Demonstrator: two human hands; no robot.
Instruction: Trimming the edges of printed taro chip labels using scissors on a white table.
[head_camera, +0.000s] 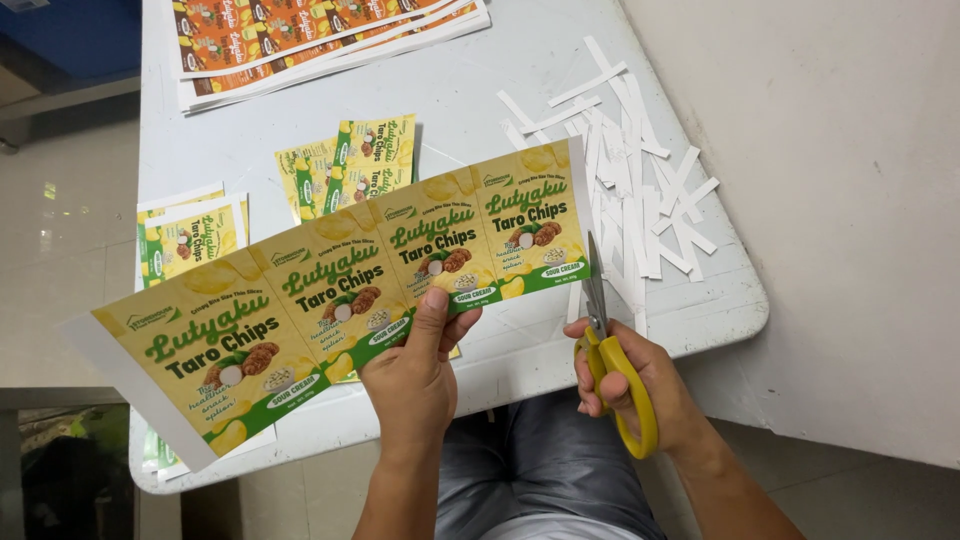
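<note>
Label strip: glossy printed sheet, long rectangle, four yellow-and-green snack labels side by side with white margin at its left and right ends. Held in the air above the near edge of the worktop, tilted, left end lower and nearer.

Left hand: grip closed on the strip's lower edge near its middle, thumb pressed flat on the printed face, fingers behind the sheet and out of view.

Right hand: grip closed through the yellow plastic loop handles of the scissors. Blades are grey metal, narrow, pointing up and away; they appear nearly closed, tips just at the strip's lower right corner by the white margin. Whether the blades touch the paper cannot be told.

Below the hands: person's lap in grey denim.

Worktop: white, smooth, rounded corners. On it, under and beyond the strip, single cut labels of the same yellow-green print, loosely overlapped; another small stack at the left. To the right, a loose heap of thin white paper offcuts, straight narrow strips lying crossed over each other. At the far edge, a stack of uncut sheets printed orange and brown.
</note>
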